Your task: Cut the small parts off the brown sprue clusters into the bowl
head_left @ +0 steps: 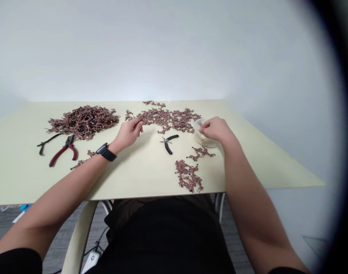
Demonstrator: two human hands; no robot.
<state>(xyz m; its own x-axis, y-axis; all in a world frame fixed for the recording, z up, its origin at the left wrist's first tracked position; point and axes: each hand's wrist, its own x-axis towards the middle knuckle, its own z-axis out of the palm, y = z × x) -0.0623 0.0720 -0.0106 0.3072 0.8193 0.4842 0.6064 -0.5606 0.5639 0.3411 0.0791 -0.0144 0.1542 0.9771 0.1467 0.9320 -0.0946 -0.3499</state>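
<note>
My left hand (129, 133) hangs above the pale table with its fingertips pinched together beside a scattered spread of small reddish-brown pieces (168, 118). Whether those fingertips grip a piece is hard to see. My right hand (215, 129) rests at the rim of a clear plastic tub (201, 133) holding tan bits, with its fingers reaching over the edge. Between my hands lie black-handled snips (168, 143), and a smaller cluster of the reddish-brown pieces (188, 176) sits near the front edge.
A large heap of the pieces (84, 121) stands at the left of the pale table (145, 179). Red-handled pliers (64, 151) and black-handled pliers (47, 142) lie beside it. A black watch (106, 152) circles my left wrist. A white wall stands behind.
</note>
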